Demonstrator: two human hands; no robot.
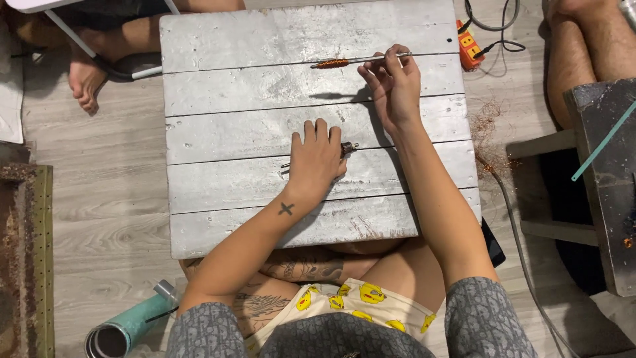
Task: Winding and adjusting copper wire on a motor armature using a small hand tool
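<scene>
My right hand (392, 83) holds a thin metal rod (361, 60) by its right end, lifted above the grey wooden board table (232, 40). A tight coil of copper wire (330, 63) wraps the rod's left part. My left hand (316, 159) lies palm down on the table's middle, covering a small metal tool (348, 148) whose dark chuck end sticks out to the right of the fingers; a thin tip shows at the left.
An orange power strip (469, 45) with black cables lies right of the table. Loose copper wire (491, 136) litters the floor there. A teal tumbler (129, 325) lies at lower left. Other people's bare legs (89, 69) are at top left and top right. A dark bench (606, 179) stands right.
</scene>
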